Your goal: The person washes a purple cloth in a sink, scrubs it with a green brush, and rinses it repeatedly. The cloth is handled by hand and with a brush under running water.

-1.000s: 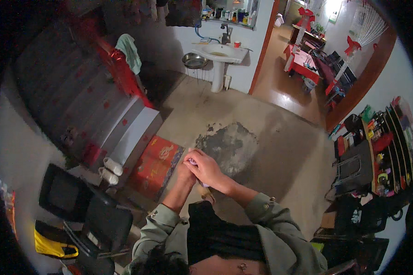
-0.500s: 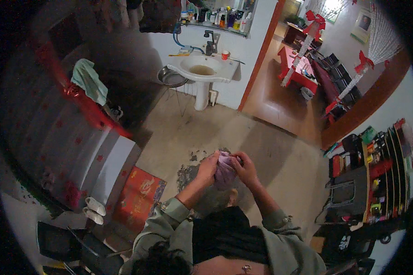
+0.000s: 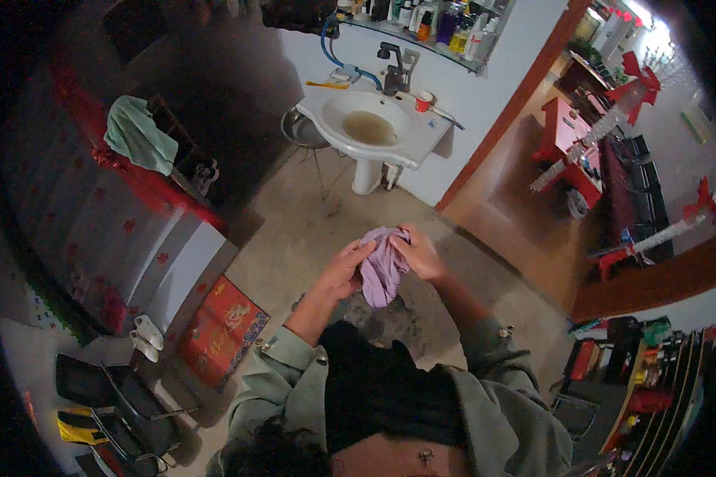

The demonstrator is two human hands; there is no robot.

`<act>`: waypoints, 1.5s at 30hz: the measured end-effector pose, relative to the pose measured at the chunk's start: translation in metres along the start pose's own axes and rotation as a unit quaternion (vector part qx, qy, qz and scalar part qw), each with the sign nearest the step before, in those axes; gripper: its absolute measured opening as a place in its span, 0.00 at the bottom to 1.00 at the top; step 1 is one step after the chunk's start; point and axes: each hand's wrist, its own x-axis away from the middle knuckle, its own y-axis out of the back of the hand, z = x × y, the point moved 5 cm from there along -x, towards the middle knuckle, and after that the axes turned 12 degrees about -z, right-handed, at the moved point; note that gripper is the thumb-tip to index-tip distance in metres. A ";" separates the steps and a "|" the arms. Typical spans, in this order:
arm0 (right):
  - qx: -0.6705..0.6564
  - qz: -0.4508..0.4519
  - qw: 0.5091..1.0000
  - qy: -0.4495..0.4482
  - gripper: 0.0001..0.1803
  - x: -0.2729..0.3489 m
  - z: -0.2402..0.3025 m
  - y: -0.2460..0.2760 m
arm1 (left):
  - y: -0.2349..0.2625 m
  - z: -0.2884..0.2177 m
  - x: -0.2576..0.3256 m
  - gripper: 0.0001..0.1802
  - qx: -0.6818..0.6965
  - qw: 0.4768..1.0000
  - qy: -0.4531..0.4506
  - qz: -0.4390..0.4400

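Head view shows the cloth (image 3: 383, 274) in front of the sink (image 3: 426, 131), left hand (image 3: 342, 269) and right hand (image 3: 422, 256) pinching its opposite sides with their fingers, seemingly so the loose folds hang supported between them.

Purple cloth (image 3: 383, 272) partly hides the left hand (image 3: 343, 269).

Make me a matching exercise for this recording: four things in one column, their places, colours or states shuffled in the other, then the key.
1. purple cloth
2. red cup
3. draped towel
4. white shoes

A. on the sink, beside the tap
B. left of the red mat
C. held between left hand and right hand
D. pale green

Pairs: 1-C; 2-A; 3-D; 4-B
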 end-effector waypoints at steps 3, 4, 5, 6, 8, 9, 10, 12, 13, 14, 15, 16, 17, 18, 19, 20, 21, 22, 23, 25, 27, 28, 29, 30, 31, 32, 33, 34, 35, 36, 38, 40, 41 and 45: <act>-0.043 0.023 0.999 -0.015 0.22 -0.054 -0.005 -0.012 | -0.005 -0.023 -0.043 0.20 0.019 0.999 -0.021 -0.035; -0.047 0.028 0.998 -0.031 0.21 -0.073 -0.013 -0.016 | -0.004 -0.030 -0.063 0.19 0.016 0.999 -0.016 -0.044; -0.063 0.032 0.997 -0.028 0.20 -0.091 -0.020 -0.020 | -0.002 -0.037 -0.082 0.19 0.010 0.998 -0.008 -0.056; -0.091 0.043 0.992 -0.070 0.20 -0.111 -0.034 -0.025 | 0.000 -0.044 -0.103 0.19 0.027 0.998 -0.001 -0.059; -0.175 0.070 0.976 -0.110 0.19 -0.155 -0.058 -0.039 | 0.007 -0.058 -0.146 0.20 0.058 0.996 0.015 -0.071; -0.138 0.074 0.981 -0.119 0.19 -0.180 -0.074 -0.043 | 0.012 -0.068 -0.168 0.20 0.077 0.994 0.024 -0.077; -0.106 0.082 0.984 -0.120 0.18 -0.203 -0.087 -0.045 | 0.016 -0.076 -0.183 0.19 0.107 0.990 0.049 -0.072; -0.050 0.059 0.987 -0.140 0.18 -0.267 -0.117 -0.053 | 0.021 -0.093 -0.220 0.18 0.176 0.976 0.106 -0.067; -0.066 0.081 0.986 -0.132 0.18 -0.291 -0.131 -0.053 | 0.026 -0.102 -0.236 0.18 0.171 0.977 0.100 -0.081; -0.067 0.091 0.980 -0.162 0.18 -0.311 -0.148 -0.053 | 0.033 -0.110 -0.249 0.17 0.164 0.977 0.096 -0.101; -0.096 0.102 0.978 -0.155 0.18 -0.341 -0.162 -0.053 | 0.037 -0.124 -0.270 0.17 0.154 0.977 0.087 -0.118; -0.074 0.090 0.980 -0.162 0.19 -0.364 -0.180 -0.056 | 0.040 -0.135 -0.285 0.17 0.154 0.978 0.085 -0.111; -0.026 0.089 0.985 -0.147 0.20 -0.385 -0.196 -0.059 | 0.045 -0.143 -0.295 0.17 0.155 0.978 0.087 -0.106; -0.001 0.089 0.991 -0.104 0.20 -0.407 -0.210 -0.065 | 0.050 -0.150 -0.306 0.17 0.154 0.978 0.093 -0.108; 0.047 0.087 0.991 -0.094 0.21 -0.428 -0.227 -0.069 | 0.053 -0.157 -0.318 0.17 0.148 0.976 0.103 -0.119; 0.105 0.094 0.990 -0.021 0.22 -0.447 -0.237 -0.074 | 0.056 -0.160 -0.327 0.17 0.145 0.973 0.119 -0.135; 0.187 0.103 0.977 0.017 0.24 -0.463 -0.251 -0.080 | 0.058 -0.162 -0.334 0.17 0.141 0.969 0.134 -0.152; 0.275 0.116 0.953 0.054 0.26 -0.480 -0.263 -0.087 | 0.059 -0.166 -0.340 0.17 0.167 0.964 0.124 -0.166; 0.317 0.166 0.932 0.059 0.28 -0.492 -0.276 -0.097 | 0.059 -0.169 -0.343 0.18 0.187 0.959 0.113 -0.178; 0.353 0.242 0.903 0.029 0.32 -0.512 -0.295 -0.110 | 0.057 -0.172 -0.348 0.18 0.199 0.948 0.104 -0.227; 0.122 0.185 0.968 -0.118 0.33 -0.538 -0.301 -0.122 | 0.052 -0.176 -0.349 0.19 0.184 0.941 0.086 -0.271; 0.086 0.165 0.972 -0.147 0.32 -0.549 -0.303 -0.125 | 0.049 -0.177 -0.353 0.20 0.196 0.933 0.103 -0.282; 0.115 0.171 0.971 -0.123 0.32 -0.559 -0.301 -0.133 | 0.047 -0.177 -0.354 0.20 0.213 0.920 0.106 -0.311; 0.256 0.209 0.943 -0.041 0.32 -0.566 -0.300 -0.139 | 0.043 -0.178 -0.356 0.20 0.231 0.917 0.087 -0.314; 0.390 0.237 0.889 0.044 0.33 -0.572 -0.299 -0.147 | 0.040 -0.178 -0.361 0.20 0.248 0.906 0.081 -0.333; 0.405 0.274 0.872 0.024 0.32 -0.574 -0.306 -0.153 | 0.035 -0.177 -0.366 0.20 0.241 0.915 0.069 -0.316; 0.422 0.309 0.852 0.003 0.31 -0.575 -0.314 -0.157 | 0.029 -0.175 -0.375 0.21 0.270 0.913 0.063 -0.298; 0.436 0.310 0.845 0.003 0.31 -0.577 -0.320 -0.161 | 0.026 -0.172 -0.385 0.22 0.305 0.904 0.066 -0.293; 0.443 0.327 0.835 -0.018 0.30 -0.576 -0.329 -0.163 | 0.024 -0.166 -0.393 0.24 0.334 0.886 0.084 -0.311; 0.445 0.312 0.839 -0.016 0.29 -0.577 -0.336 -0.167 | 0.021 -0.165 -0.400 0.23 0.338 0.894 0.059 -0.286; 0.460 0.315 0.830 0.000 0.28 -0.577 -0.347 -0.171 | 0.016 -0.164 -0.413 0.22 0.335 0.902 0.031 -0.271; 0.484 0.353 0.800 0.027 0.29 -0.574 -0.354 -0.174 | 0.014 -0.163 -0.419 0.23 0.331 0.899 0.036 -0.285; 0.423 0.291 0.853 0.096 0.29 -0.577 -0.343 -0.174 | 0.013 -0.163 -0.420 0.24 0.329 0.897 0.040 -0.292; 0.197 0.310 0.926 -0.084 0.32 -0.572 -0.328 -0.154 | 0.007 -0.174 -0.422 0.23 0.320 0.903 0.037 -0.285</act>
